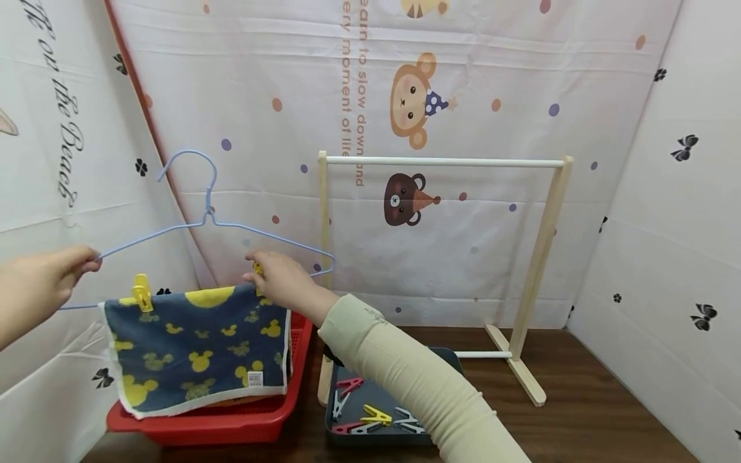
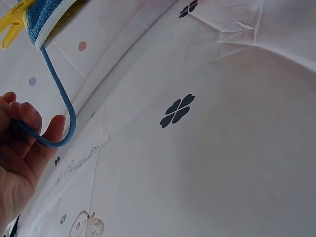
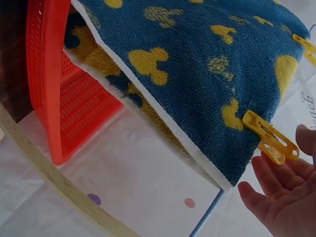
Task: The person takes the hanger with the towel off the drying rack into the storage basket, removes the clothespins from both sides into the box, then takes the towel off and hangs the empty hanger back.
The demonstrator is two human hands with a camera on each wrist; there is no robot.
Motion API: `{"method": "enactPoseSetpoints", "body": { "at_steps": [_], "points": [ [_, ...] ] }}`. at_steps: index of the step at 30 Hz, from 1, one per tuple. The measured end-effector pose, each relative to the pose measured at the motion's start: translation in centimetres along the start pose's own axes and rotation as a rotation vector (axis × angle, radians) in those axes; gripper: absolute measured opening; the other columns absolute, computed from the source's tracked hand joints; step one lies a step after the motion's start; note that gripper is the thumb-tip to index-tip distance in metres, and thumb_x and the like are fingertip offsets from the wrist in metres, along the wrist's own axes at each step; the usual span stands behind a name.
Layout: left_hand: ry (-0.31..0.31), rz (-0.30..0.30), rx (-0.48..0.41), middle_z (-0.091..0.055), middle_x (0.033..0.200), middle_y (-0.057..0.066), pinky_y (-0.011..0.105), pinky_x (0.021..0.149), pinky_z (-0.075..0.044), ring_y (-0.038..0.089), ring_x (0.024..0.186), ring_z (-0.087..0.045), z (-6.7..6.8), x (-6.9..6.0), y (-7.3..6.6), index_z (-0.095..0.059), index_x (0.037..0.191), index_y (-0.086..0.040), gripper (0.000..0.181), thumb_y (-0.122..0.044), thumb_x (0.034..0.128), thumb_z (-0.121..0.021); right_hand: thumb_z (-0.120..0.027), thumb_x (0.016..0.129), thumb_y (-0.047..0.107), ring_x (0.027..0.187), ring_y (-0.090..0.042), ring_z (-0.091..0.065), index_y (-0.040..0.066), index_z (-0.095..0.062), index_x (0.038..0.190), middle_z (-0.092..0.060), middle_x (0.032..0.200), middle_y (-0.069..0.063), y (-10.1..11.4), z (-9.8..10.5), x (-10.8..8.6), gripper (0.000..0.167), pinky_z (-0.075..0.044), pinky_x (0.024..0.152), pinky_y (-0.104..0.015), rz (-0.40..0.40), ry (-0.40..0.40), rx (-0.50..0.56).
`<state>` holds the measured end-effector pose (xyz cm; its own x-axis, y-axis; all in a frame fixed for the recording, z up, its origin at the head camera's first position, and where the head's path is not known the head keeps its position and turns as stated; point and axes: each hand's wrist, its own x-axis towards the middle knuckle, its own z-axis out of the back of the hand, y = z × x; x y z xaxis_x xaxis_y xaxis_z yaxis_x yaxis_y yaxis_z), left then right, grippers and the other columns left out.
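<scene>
Head view: my left hand (image 1: 53, 278) clamped on blue hanger (image 1: 209, 200), towel (image 1: 193, 344) draped right of grip; left wrist view: fingers curled round hanger's bend, towel above; right wrist view: my right hand (image 3: 289, 192), fingers apart, beside yellow clip (image 3: 275, 140) on towel's folded edge

Towel (image 1: 193, 350) common to all views

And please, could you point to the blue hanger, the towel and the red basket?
Blue hanger (image 1: 209, 200), head view: neck below hook.
Towel (image 3: 190, 86), right wrist view: printed front.
Red basket (image 1: 214, 432), head view: front wall.
</scene>
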<state>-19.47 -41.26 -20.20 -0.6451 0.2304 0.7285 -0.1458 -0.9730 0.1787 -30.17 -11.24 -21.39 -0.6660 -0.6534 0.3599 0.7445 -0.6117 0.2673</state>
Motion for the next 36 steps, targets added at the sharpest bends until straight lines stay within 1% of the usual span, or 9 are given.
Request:
{"method": "enactPoseSetpoints", "body": {
  "at_steps": [3,7,12,17,21,26,27,34,36],
  "points": [
    [0.017,0.009,-0.004,-0.066,0.08,0.035,0.058,0.06,-0.055,0.04,0.061,-0.063,0.18,0.15,-0.17,-0.058,0.092,0.011,0.005,0.014,0.0954,-0.055,-0.055,0.105,0.032,0.093,-0.005,-0.065,0.016,-0.056,0.146,-0.069,0.135,0.0,-0.11,-0.03,0.03,0.043,-0.052,0.083,-0.015,-0.011,-0.008,0.021],
    [0.023,0.016,0.0,-0.065,0.079,0.035,0.057,0.059,-0.054,0.037,0.059,-0.061,0.47,0.24,-0.5,-0.058,0.092,0.011,0.007,0.011,0.0975,-0.054,-0.057,0.104,0.033,0.084,-0.004,-0.063,0.014,-0.058,0.143,-0.073,0.124,0.0,-0.18,-0.11,-0.03,0.043,-0.053,0.08,-0.015,-0.052,-0.017,0.027],
    [0.047,0.024,0.007,-0.066,0.081,0.036,0.058,0.061,-0.056,0.039,0.059,-0.062,0.83,0.32,-0.83,-0.057,0.092,0.011,0.004,0.012,0.0955,-0.056,-0.058,0.104,0.032,0.073,-0.005,-0.059,0.012,-0.065,0.13,-0.074,0.104,0.0,-0.37,-0.1,-0.13,0.034,-0.048,0.067,-0.014,-0.062,-0.029,0.015],
    [0.082,0.031,0.003,-0.065,0.081,0.035,0.059,0.063,-0.057,0.033,0.058,-0.059,0.83,0.16,-0.89,-0.057,0.094,0.011,0.002,0.012,0.0945,-0.058,-0.059,0.104,0.029,0.072,-0.005,-0.057,0.012,-0.067,0.119,-0.073,0.1,0.001,-0.6,-0.01,-0.29,0.024,-0.044,0.063,-0.014,-0.04,-0.041,-0.002],
    [0.096,0.042,0.008,-0.064,0.078,0.032,0.057,0.06,-0.056,0.028,0.056,-0.055,0.74,0.27,-0.8,-0.057,0.095,0.01,0.003,0.009,0.0972,-0.056,-0.061,0.103,0.03,0.072,-0.004,-0.058,0.012,-0.067,0.115,-0.074,0.101,0.001,-0.67,0.12,-0.47,0.022,-0.045,0.063,-0.013,-0.006,-0.067,-0.017],
    [0.114,0.065,-0.001,-0.062,0.074,0.027,0.055,0.057,-0.054,0.027,0.056,-0.052,0.67,0.23,-0.79,-0.058,0.095,0.01,0.006,0.006,0.0985,-0.056,-0.062,0.101,0.031,0.071,-0.004,-0.058,0.012,-0.068,0.108,-0.076,0.098,0.001,-0.72,0.12,-0.71,0.021,-0.043,0.061,-0.011,0.052,-0.096,-0.043],
    [0.116,0.066,-0.002,-0.062,0.074,0.027,0.056,0.058,-0.054,0.027,0.056,-0.052,0.68,0.24,-0.81,-0.058,0.095,0.011,0.006,0.006,0.0985,-0.056,-0.062,0.101,0.031,0.07,-0.004,-0.058,0.012,-0.068,0.107,-0.076,0.098,0.001,-0.71,0.12,-0.74,0.021,-0.042,0.061,-0.011,0.065,-0.097,-0.049],
    [0.225,0.101,-0.013,-0.066,0.089,0.038,0.06,0.066,-0.057,0.032,0.063,-0.059,0.92,0.53,-0.8,-0.057,0.102,0.013,0.009,0.009,0.0941,-0.061,-0.06,0.103,0.03,0.072,-0.006,-0.057,0.013,-0.065,0.101,-0.072,0.089,0.003,-0.6,0.0,-0.79,0.018,-0.04,0.061,-0.01,0.147,-0.105,-0.139],
    [0.228,0.095,-0.015,-0.066,0.089,0.037,0.059,0.065,-0.057,0.032,0.063,-0.06,0.87,0.53,-0.73,-0.057,0.101,0.012,0.008,0.008,0.0951,-0.06,-0.06,0.103,0.028,0.073,-0.006,-0.057,0.013,-0.064,0.099,-0.07,0.087,0.003,-0.48,-0.04,-0.73,0.016,-0.039,0.061,-0.01,0.173,-0.114,-0.187]
  ]
}}
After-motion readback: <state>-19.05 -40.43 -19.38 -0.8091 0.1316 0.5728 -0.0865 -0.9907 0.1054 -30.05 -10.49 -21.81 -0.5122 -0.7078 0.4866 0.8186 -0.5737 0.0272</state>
